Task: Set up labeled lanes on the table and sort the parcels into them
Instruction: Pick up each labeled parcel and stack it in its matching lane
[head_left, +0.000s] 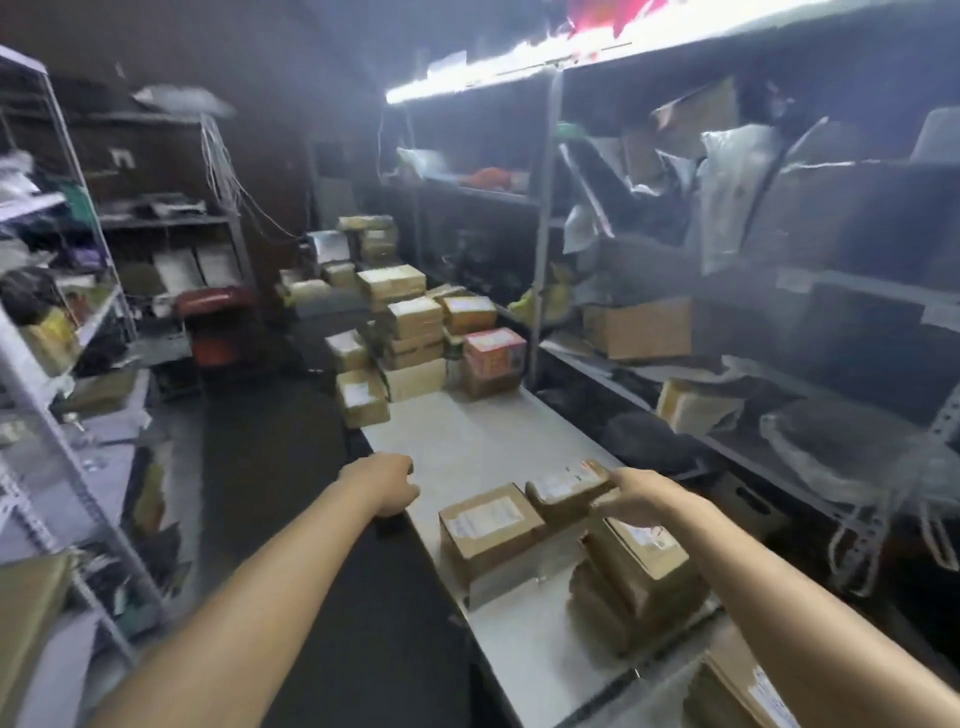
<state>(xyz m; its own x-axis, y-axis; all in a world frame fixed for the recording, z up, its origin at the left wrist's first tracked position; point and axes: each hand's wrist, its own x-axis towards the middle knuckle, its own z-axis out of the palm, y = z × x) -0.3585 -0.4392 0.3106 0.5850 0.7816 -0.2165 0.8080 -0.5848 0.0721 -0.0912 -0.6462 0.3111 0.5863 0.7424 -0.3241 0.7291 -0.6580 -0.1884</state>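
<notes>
A long pale table (483, 441) runs away from me. My right hand (631, 493) grips a small brown parcel (566, 486) with a white label, held just above the table. To its left stands a bigger labeled box (488, 525). A taped brown parcel (639, 566) lies below my right wrist. My left hand (389, 480) rests at the table's left edge with its fingers curled; whether it holds anything is hidden. At the far end a pile of several parcels (410, 322) includes a pink-topped box (493, 353).
Metal shelving (727, 291) packed with boxes and bags lines the right side close to the table. Another rack (62, 322) stands on the left. A dark floor aisle (270, 447) runs between. A red stool (215, 322) sits at the back. One more box (748, 686) is at the bottom right.
</notes>
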